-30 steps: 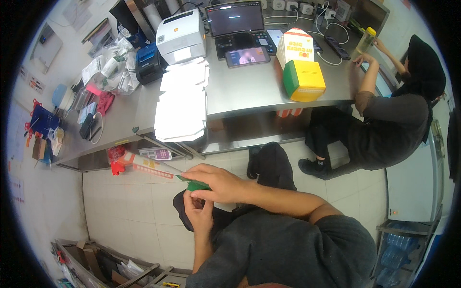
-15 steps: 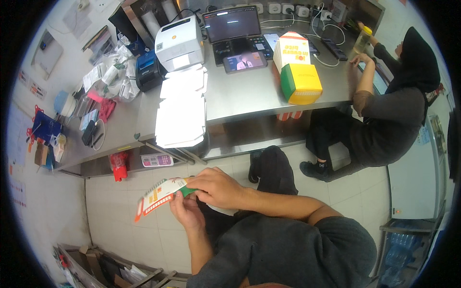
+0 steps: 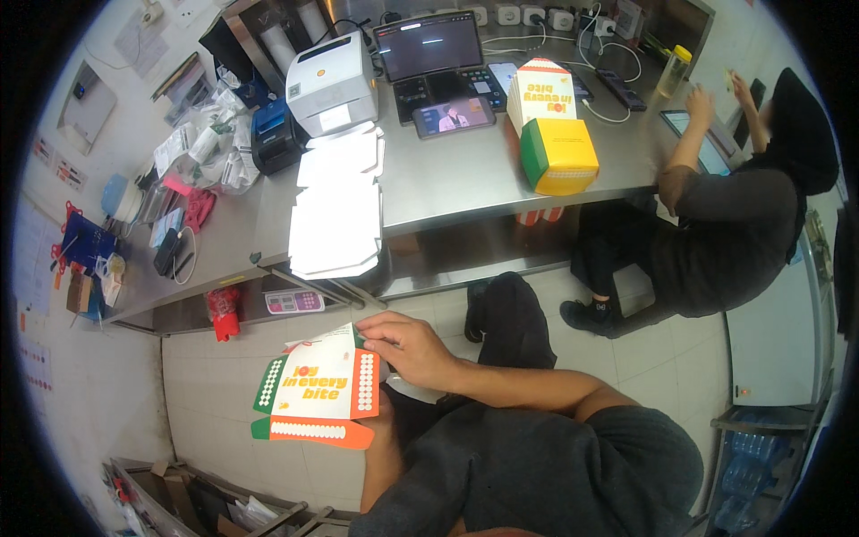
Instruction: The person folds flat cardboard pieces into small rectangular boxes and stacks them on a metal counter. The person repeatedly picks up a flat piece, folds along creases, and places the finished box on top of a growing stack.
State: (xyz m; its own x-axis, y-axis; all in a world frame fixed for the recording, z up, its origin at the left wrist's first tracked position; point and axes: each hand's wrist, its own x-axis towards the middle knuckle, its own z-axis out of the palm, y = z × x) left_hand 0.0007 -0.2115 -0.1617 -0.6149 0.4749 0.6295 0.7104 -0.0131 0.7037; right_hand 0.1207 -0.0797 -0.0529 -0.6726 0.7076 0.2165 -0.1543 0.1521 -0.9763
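A partly unfolded food carton, white with orange and green side flaps, is held over my lap with its printed face up. My right hand is closed on its upper right corner, fingers bent over the green edge. My left hand is at the carton's lower right; its fingers are hidden behind the board. On the metal table ahead lies a stack of flat white carton blanks. Farther right, a yellow and green folded box lies against a row of nested white cartons.
A label printer, laptop and phone stand on the metal table. Plastic bags pile up at left. At right a co-worker sits by a tablet. A shelf is at lower left.
The carton has turned from nearly edge-on to face up, its flaps spread. My left hand has gone behind it. The co-worker's hands have moved away from the yellow-capped bottle.
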